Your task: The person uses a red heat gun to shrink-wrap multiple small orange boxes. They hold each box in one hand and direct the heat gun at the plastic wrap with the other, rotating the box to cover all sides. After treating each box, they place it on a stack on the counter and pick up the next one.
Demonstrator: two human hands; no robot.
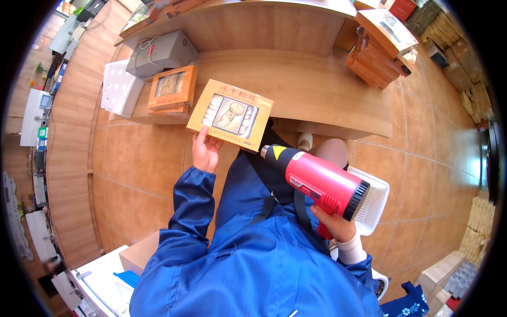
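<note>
My left hand [206, 153] holds a yellow carton [230, 114] by its lower left edge, fingers under it and thumb on its front. The carton has a picture of mushrooms on its front and is held tilted over my lap. In my right hand [338, 226] is a red heat gun [322, 177], gripped by its handle, with my fingers partly hidden behind its body. Its metal nozzle points left toward the carton's lower right corner, a short gap away.
A low wooden bench [274, 79] runs across in front of me. On its left stand orange windowed boxes [171, 88], a grey carton [162, 54] and a white box [120, 89]. Stacked orange boxes [372, 61] sit at its right. A white plastic basket [374, 198] lies beside the heat gun.
</note>
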